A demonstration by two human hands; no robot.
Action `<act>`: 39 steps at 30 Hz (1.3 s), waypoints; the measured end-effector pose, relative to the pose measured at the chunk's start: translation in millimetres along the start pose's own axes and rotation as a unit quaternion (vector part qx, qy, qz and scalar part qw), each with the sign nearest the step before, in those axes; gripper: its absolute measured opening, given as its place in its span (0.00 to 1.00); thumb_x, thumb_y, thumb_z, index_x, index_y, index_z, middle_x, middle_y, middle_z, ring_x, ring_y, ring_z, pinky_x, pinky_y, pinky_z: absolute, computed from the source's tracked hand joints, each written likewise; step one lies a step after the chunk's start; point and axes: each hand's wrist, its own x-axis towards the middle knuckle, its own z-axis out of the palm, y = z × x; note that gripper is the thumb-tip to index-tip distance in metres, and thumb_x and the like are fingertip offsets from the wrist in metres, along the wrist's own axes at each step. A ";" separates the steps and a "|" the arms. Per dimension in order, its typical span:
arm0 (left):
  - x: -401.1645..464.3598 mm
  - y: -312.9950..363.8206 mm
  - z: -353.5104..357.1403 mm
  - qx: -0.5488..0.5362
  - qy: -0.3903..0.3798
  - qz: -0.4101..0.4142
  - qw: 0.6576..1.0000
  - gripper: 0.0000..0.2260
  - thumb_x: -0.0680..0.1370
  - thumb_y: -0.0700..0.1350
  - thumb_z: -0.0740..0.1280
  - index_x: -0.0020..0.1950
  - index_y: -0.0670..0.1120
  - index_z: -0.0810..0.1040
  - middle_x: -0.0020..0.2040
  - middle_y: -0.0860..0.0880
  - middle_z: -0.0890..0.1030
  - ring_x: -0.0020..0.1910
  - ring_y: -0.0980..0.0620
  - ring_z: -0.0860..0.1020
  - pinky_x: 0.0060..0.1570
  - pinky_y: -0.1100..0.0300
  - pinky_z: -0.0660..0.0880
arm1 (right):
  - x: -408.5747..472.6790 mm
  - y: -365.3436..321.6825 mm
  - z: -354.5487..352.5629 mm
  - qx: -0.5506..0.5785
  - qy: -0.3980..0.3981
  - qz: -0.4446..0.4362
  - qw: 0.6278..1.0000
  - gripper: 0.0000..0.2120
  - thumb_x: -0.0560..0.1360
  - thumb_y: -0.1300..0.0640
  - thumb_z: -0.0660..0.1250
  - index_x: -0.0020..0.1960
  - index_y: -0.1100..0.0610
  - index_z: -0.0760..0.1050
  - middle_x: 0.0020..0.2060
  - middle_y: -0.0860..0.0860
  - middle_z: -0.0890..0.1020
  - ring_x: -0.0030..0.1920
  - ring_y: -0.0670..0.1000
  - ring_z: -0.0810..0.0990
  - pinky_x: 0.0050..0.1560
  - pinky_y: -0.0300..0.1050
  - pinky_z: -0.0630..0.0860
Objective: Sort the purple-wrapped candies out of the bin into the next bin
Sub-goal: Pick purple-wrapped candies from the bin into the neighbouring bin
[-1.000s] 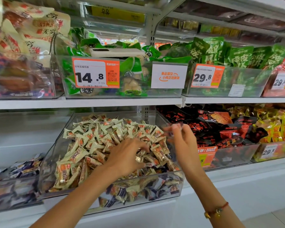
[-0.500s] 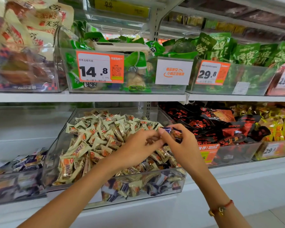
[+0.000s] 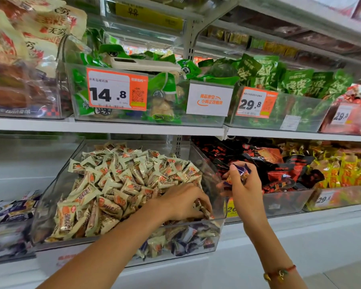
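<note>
Right hand (image 3: 241, 187) pinches purple-wrapped candies (image 3: 241, 171), long axis tilted upright.

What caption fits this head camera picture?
Left hand digs in the candy bin; right hand holds purple candies.

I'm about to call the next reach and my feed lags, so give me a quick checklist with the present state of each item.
1. Right hand grips purple-wrapped candies: ok.
2. Those candies are clear of the cream candy bin, held above its right wall: ok.
3. Left hand is down among the cream-wrapped candies near the front right corner: ok; whether it holds one: cannot tell.
4. Purple wrappers remain at the bin front, under the cream layer: not ok, sorting unfinished.
5. Purple candy bin on the left is in view and unobstructed: ok.
</note>
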 end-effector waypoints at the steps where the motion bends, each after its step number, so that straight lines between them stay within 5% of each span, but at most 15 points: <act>1: -0.9 0.6 -1.6 0.014 0.016 0.000 1.000 0.10 0.75 0.49 0.71 0.56 0.57 0.81 0.53 0.56 0.80 0.52 0.54 0.76 0.53 0.52 0.75 | -0.6 -0.1 -0.2 -0.008 -0.002 -0.001 1.000 0.04 0.82 0.58 0.58 0.52 0.57 0.70 0.36 0.52 0.76 0.30 0.50 0.80 0.34 0.47 0.78; 5: -19.8 -6.8 -25.0 0.033 0.111 -0.043 0.992 0.19 0.73 0.64 0.59 0.56 0.57 0.80 0.44 0.58 0.78 0.45 0.56 0.74 0.46 0.61 0.72 | -3.5 -2.6 0.9 -0.031 -0.012 -0.019 0.999 0.05 0.81 0.56 0.59 0.49 0.55 0.71 0.33 0.52 0.76 0.29 0.50 0.77 0.35 0.52 0.77; 8: -38.2 -27.9 -47.7 0.066 0.206 -0.110 0.970 0.13 0.75 0.59 0.61 0.58 0.61 0.76 0.41 0.58 0.76 0.40 0.59 0.71 0.36 0.65 0.65 | -4.9 -4.2 4.1 -0.050 -0.028 -0.034 0.998 0.06 0.81 0.57 0.60 0.48 0.57 0.72 0.27 0.47 0.74 0.25 0.44 0.74 0.33 0.48 0.76; 10: -49.3 -39.1 -56.7 0.095 0.237 -0.171 0.952 0.17 0.76 0.56 0.66 0.65 0.59 0.74 0.51 0.55 0.77 0.48 0.56 0.72 0.43 0.63 0.68 | -4.9 -5.4 6.4 -0.053 -0.037 -0.039 0.997 0.06 0.81 0.57 0.60 0.47 0.57 0.73 0.27 0.46 0.74 0.24 0.42 0.74 0.34 0.49 0.77; 13: -54.6 -36.3 -52.2 0.122 0.237 -0.176 0.948 0.22 0.76 0.55 0.67 0.70 0.59 0.68 0.65 0.55 0.72 0.63 0.54 0.68 0.60 0.59 0.65 | -4.8 -5.4 9.2 -0.047 -0.040 -0.033 0.998 0.06 0.81 0.56 0.60 0.48 0.57 0.72 0.26 0.45 0.75 0.24 0.43 0.75 0.37 0.54 0.78; 17: -39.3 -6.0 -28.6 0.009 0.138 -0.090 0.986 0.13 0.76 0.52 0.68 0.60 0.60 0.77 0.59 0.58 0.77 0.62 0.56 0.70 0.61 0.58 0.66 | -5.2 -2.7 11.2 -0.021 -0.039 -0.012 0.999 0.04 0.81 0.57 0.60 0.51 0.55 0.73 0.38 0.51 0.79 0.30 0.50 0.82 0.33 0.45 0.79; 21: -13.1 4.8 -5.6 0.007 -0.028 -0.005 1.000 0.15 0.77 0.48 0.69 0.63 0.56 0.77 0.59 0.54 0.76 0.58 0.53 0.70 0.58 0.54 0.69 | -2.0 3.7 4.5 -0.004 -0.025 0.011 1.000 0.04 0.81 0.57 0.60 0.52 0.55 0.73 0.45 0.56 0.80 0.34 0.49 0.83 0.30 0.40 0.78; 24: 1.5 -4.8 2.1 0.016 -0.061 -0.007 0.998 0.18 0.77 0.43 0.68 0.65 0.55 0.76 0.60 0.52 0.74 0.60 0.52 0.69 0.56 0.58 0.67 | 0.4 5.8 -3.5 0.001 -0.031 0.026 0.999 0.04 0.81 0.57 0.60 0.51 0.56 0.73 0.43 0.57 0.80 0.32 0.49 0.82 0.29 0.40 0.77; 30: 6.7 0.6 -2.2 0.090 -0.020 0.016 0.996 0.12 0.76 0.49 0.69 0.60 0.55 0.79 0.46 0.56 0.70 0.49 0.56 0.68 0.48 0.59 0.69 | -0.3 5.8 -10.4 -0.031 -0.052 0.010 0.998 0.05 0.81 0.59 0.61 0.50 0.58 0.74 0.34 0.55 0.79 0.29 0.52 0.80 0.30 0.46 0.77; 33: -4.7 -3.0 -12.6 0.033 0.022 -0.024 0.999 0.10 0.75 0.52 0.69 0.56 0.57 0.81 0.48 0.60 0.74 0.49 0.59 0.72 0.56 0.57 0.73 | 0.9 6.4 -11.4 -0.064 -0.060 -0.007 0.996 0.05 0.81 0.56 0.61 0.50 0.55 0.74 0.31 0.52 0.76 0.28 0.50 0.76 0.31 0.46 0.72; 36: -23.2 -9.2 -26.1 -0.052 0.079 -0.082 0.992 0.09 0.72 0.55 0.72 0.51 0.59 0.82 0.50 0.59 0.81 0.41 0.62 0.75 0.50 0.55 0.77 | 2.1 6.9 -9.2 -0.095 -0.064 -0.035 0.993 0.06 0.80 0.52 0.62 0.47 0.52 0.75 0.33 0.48 0.75 0.32 0.49 0.72 0.35 0.43 0.68; 39: -40.3 -16.9 -33.0 -0.129 0.107 -0.128 0.977 0.10 0.70 0.54 0.75 0.49 0.54 0.84 0.51 0.57 0.83 0.48 0.59 0.79 0.50 0.54 0.77 | -0.6 5.7 -2.9 -0.112 -0.088 -0.052 0.988 0.07 0.80 0.51 0.63 0.44 0.52 0.75 0.31 0.46 0.75 0.29 0.43 0.71 0.33 0.37 0.67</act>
